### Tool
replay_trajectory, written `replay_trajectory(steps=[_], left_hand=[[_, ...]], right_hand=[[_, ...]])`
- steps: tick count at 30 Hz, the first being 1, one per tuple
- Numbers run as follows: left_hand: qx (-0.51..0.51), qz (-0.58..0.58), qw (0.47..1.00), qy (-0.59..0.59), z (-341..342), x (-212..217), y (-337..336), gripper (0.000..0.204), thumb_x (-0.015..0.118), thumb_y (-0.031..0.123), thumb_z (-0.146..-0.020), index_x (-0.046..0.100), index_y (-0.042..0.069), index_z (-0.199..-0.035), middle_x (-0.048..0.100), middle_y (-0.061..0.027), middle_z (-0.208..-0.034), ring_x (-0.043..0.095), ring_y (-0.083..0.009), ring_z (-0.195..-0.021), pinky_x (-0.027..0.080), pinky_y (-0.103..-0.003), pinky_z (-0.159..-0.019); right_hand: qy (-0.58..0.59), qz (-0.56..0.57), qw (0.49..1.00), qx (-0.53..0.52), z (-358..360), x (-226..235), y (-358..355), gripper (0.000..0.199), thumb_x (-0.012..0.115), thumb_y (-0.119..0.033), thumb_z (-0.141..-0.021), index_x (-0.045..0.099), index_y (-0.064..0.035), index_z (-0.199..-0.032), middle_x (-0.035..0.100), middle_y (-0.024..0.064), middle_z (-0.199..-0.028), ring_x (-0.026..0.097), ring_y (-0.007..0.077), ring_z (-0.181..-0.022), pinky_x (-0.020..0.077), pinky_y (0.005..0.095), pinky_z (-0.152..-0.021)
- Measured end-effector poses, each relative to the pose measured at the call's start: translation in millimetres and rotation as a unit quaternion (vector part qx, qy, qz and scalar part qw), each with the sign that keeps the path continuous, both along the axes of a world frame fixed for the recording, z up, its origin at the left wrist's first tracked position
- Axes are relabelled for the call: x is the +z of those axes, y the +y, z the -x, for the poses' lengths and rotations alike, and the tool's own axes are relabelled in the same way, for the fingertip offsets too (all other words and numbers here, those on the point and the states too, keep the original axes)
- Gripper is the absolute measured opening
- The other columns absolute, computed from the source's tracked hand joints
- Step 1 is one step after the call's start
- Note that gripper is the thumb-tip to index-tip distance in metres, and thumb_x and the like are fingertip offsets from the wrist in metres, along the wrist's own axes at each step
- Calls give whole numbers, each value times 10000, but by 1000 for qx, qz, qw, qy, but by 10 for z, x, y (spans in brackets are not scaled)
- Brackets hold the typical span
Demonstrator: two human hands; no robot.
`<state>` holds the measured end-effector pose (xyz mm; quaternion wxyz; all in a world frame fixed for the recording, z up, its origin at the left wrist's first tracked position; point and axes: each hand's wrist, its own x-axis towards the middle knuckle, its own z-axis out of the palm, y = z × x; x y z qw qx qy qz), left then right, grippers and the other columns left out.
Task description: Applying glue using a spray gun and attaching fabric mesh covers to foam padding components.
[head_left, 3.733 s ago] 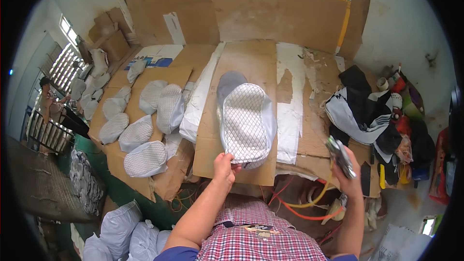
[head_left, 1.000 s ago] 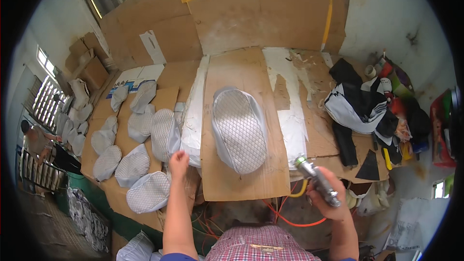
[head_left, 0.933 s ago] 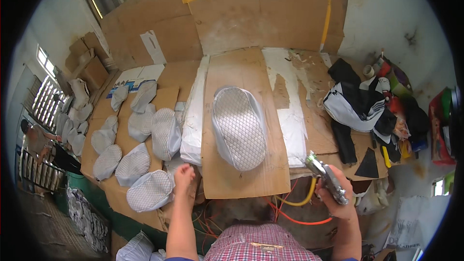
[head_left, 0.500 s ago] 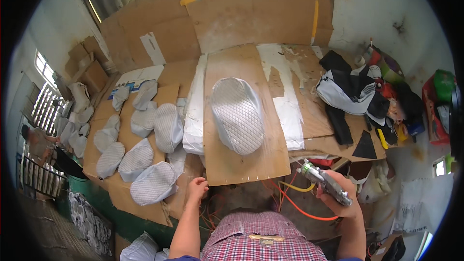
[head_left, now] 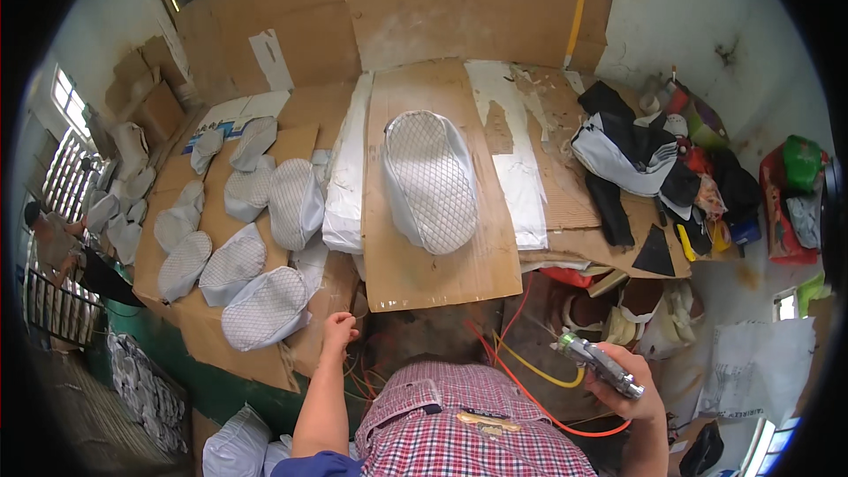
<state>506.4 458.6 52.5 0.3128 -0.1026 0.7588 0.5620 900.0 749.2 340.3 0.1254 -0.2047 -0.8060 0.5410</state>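
Note:
In my right hand is a metal spray gun, gripped at the right of my body with its nozzle toward the bench. An orange hose runs up toward it from below. My left hand hangs in front of the bench edge with its fingers curled in and no object showing in them. Between and beyond the hands, a light grey quilted piece, rounded and elongated, lies diamond-stitched side up on a cardboard sheet. Neither hand touches it.
Several similar quilted pieces cover the cardboard on the left. Black and white fabric pieces are heaped at the right, beside a yellow-handled tool. A yellow hose loops below the bench. Another person is at far left.
The bench and its pieces sit higher in view as the head view shifts. My left hand has drawn slightly away from the cardboard sheet's corner. The spray gun stays in my right hand, lower from the sheet.

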Motion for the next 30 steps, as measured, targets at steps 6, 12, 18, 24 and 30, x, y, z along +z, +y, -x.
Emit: replay_trajectory(steps=[6, 12, 18, 24, 30], left_hand=[[12, -4, 1000, -18, -42, 58, 149, 177, 613, 97, -797, 593, 62, -969, 593, -23, -739, 561, -113, -528, 453, -235, -469], [11, -87, 996, -10, -59, 23, 831, 239, 648, 93, -782, 586, 56, -1009, 605, -27, -786, 577, -109, -591, 444, -213, -489], [77, -229, 970, 10, -343, 264, 2213, 316, 653, 77, -779, 514, 18, -1056, 553, -26, -781, 531, -98, -606, 417, -210, -497], [212, -156, 964, 45, -386, 123, 2521, 146, 646, 76, -779, 524, 68, -858, 558, -24, -731, 561, -120, -609, 424, -230, -496], [217, -112, 960, 135, -450, 324, 2599, 107, 631, 30, -739, 530, 64, -726, 529, -9, -673, 510, -106, -557, 435, -241, -497]], right_hand=[[75, 66, 985, -143, -3, 68, 60, 490, 672, -94, -763, 491, 8, -1207, 608, 43, -811, 586, 111, -706, 473, 245, -642], [-35, -12, 999, -10, -75, 55, 267, 465, 657, -20, -724, 537, -12, -1173, 619, 44, -841, 568, 96, -712, 461, 239, -667], [135, 117, 982, -68, 274, 77, 538, 486, 639, 16, -728, 500, 29, -1193, 617, 81, -859, 603, 143, -752, 502, 286, -683], [78, 33, 995, 49, 140, 64, 1037, 516, 656, 8, -721, 484, 42, -1206, 623, 92, -834, 614, 152, -731, 496, 271, -659], [65, 69, 995, -11, 162, 92, 1444, 479, 664, -21, -728, 508, 38, -1177, 624, 73, -781, 613, 134, -688, 512, 275, -666]])
